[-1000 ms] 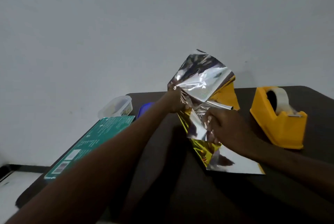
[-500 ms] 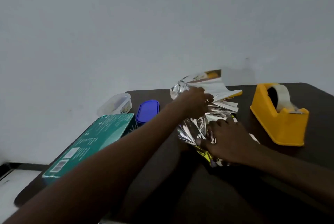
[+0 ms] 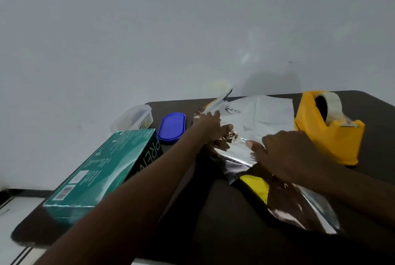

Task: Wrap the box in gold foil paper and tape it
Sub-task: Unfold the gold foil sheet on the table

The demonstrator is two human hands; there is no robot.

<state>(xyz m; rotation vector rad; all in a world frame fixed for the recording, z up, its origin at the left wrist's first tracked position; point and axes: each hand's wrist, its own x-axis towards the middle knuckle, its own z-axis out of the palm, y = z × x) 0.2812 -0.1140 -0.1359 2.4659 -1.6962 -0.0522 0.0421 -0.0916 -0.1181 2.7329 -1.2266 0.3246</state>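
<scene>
Spreading: both hands are flattening the gold foil paper [image 3: 263,115], upright a second ago, onto the worktop [image 3: 235,232]. Left hand [image 3: 210,124] is pressing open-fingered; right hand [image 3: 286,153] is pinching a fold. Green box [image 3: 100,170] is waiting unwrapped alongside.

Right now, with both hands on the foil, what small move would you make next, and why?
Probably flatten the foil sheet on the table first: it is crumpled under the left hand and right hand, and the green box lies beside it, unwrapped.
</scene>
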